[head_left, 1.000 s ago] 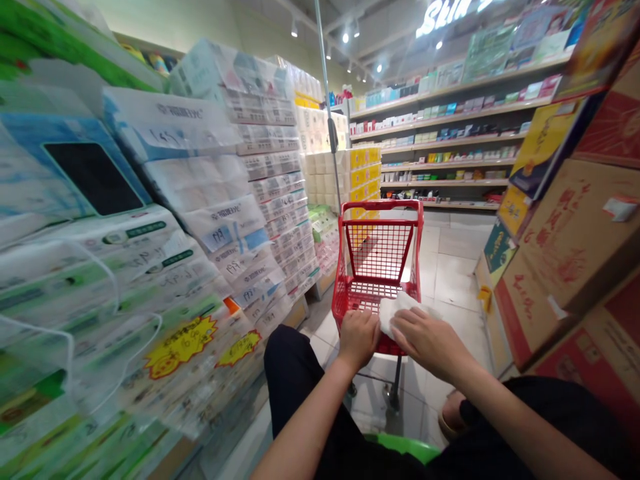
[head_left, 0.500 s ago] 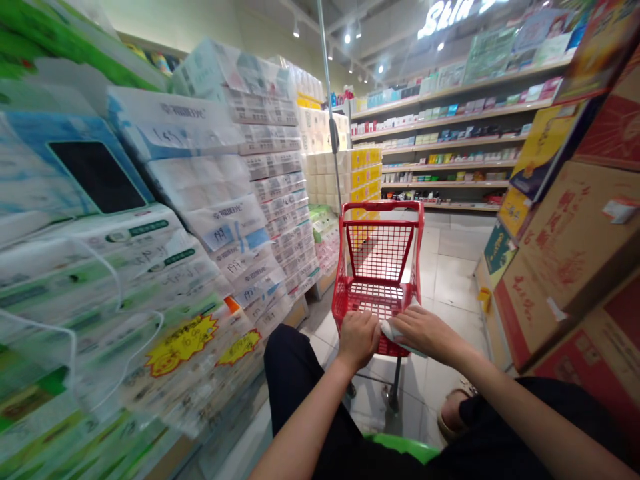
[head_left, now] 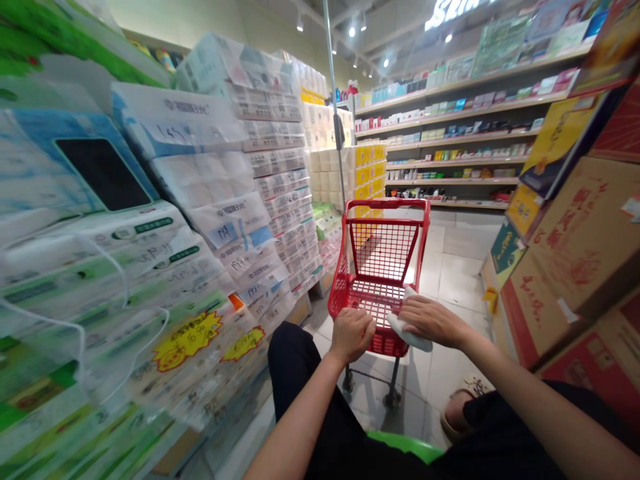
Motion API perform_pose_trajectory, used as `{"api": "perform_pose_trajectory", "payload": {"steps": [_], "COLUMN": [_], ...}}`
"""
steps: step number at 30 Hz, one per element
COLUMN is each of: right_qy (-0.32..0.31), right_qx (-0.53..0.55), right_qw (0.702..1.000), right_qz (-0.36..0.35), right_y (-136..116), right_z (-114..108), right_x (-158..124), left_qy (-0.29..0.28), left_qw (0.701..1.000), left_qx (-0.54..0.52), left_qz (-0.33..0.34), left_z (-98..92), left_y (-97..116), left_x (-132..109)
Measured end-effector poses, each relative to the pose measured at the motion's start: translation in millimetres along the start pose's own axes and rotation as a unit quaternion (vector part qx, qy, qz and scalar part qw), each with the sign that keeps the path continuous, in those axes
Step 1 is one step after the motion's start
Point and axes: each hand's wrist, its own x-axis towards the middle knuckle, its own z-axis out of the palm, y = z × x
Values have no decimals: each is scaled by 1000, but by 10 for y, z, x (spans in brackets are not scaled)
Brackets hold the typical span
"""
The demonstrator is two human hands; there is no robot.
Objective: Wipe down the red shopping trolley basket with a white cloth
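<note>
A small red shopping cart (head_left: 385,210) stands in front of my knees, its plastic mesh basket facing me. My left hand (head_left: 353,335) is closed over the near rim of the basket on the left. Toward the right of that rim, my right hand (head_left: 434,321) is wrapped around a white cloth (head_left: 419,339), pressing it against the basket's near right side. Part of the cloth sticks out above the fingers and part hangs below the palm. The section of rim under both hands is hidden.
Tall stacks of wrapped tissue packs (head_left: 230,220) rise on the left, with a phone (head_left: 103,175) and a white cable on them. Cardboard boxes (head_left: 585,227) are piled on the right. Product shelves (head_left: 450,160) line the back, beyond a thin metal pole (head_left: 336,120).
My right hand has shifted right with the cloth, widening the gap between my hands. My left hand has slid slightly left along the rim. More of the cloth shows below the right palm.
</note>
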Motion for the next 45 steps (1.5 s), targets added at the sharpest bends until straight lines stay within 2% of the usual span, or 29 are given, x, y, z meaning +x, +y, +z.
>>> {"api": "perform_pose_trajectory", "payload": {"steps": [3, 8, 11, 13, 16, 20, 23, 25, 27, 33, 36, 39, 45], "right_qy": [-33, -18, -13, 3, 29, 36, 10, -8, -21, 14, 30, 54, 86], "right_qx": [22, 20, 26, 32, 40, 55, 69, 76, 80, 45, 29, 34, 50], "right_qw": [999, 994, 990, 987, 985, 989, 993, 995, 994, 985, 976, 969, 970], "right_qz": [22, 102, 135, 158, 167, 135, 94, 68, 67, 168, 212, 237, 221], "right_y": [139, 451, 487, 384, 62, -399, -500, -406, -211, 511, 630, 476, -252], "right_z": [28, 69, 81, 74, 48, 20, 16, 16, 21, 116, 191, 244, 217], "right_x": [40, 84, 126, 162, 204, 198, 165, 143, 125, 97, 131, 174, 209], "left_qy": [-5, -3, 4, 9, 11, 6, 3, 3, 4, -1, -2, 4, 14], "left_qw": [1000, 1000, 1000, 1000, 999, 999, 1000, 1000, 1000, 1000, 1000, 999, 999], "left_qx": [-1, 4, 15, 22, 27, 29, 24, 16, 11, 4, 11, 21, 28], "left_qz": [1, -7, -9, -12, -19, -24, -18, -12, -9, -12, -18, -28, -24], "left_z": [-35, -84, -104, -115, -127, -134, -137, -142, -149, -147, -122, -96, -118], "left_y": [-61, -99, -96, -85, -66, -71, -95, -106, -107, -84, -80, -86, -126], "left_x": [-20, -99, -142, -155, -152, -150, -171, -192, -211, -221, -201, -189, -260]}}
